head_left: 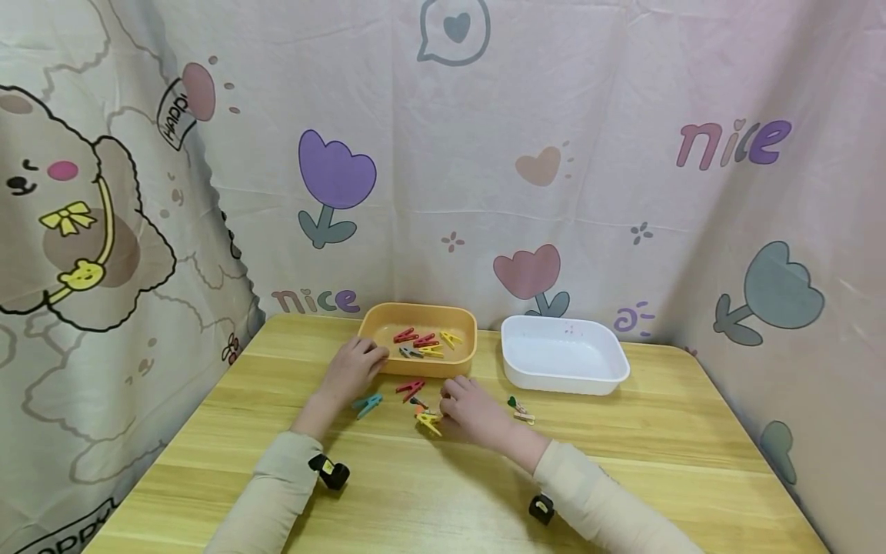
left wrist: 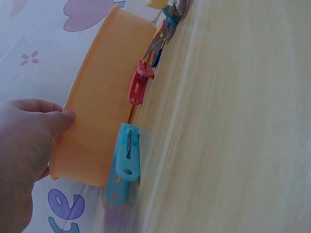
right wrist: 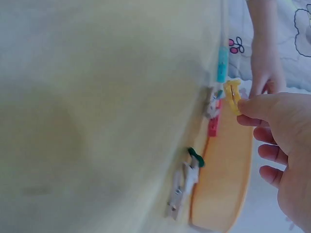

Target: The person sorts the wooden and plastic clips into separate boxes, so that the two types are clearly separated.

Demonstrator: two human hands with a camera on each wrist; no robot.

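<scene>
We are pinching the orange tub (head_left: 418, 368) with our left hand (head_left: 349, 368), probably to steady it, while our right hand (head_left: 474, 412) is gripping a yellow peg (right wrist: 233, 91) by one end before the tub, likely for control

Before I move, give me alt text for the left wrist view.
The left hand grips an orange tub, thumb against its outer wall. A turquoise clothespin and a red clothespin lie beside it on the wood-grain table.

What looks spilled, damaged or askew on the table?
Nothing stands out. The orange tray and white tray sit upright; the teal clip and red clip lie loose on the table, with no visible damage.
</scene>
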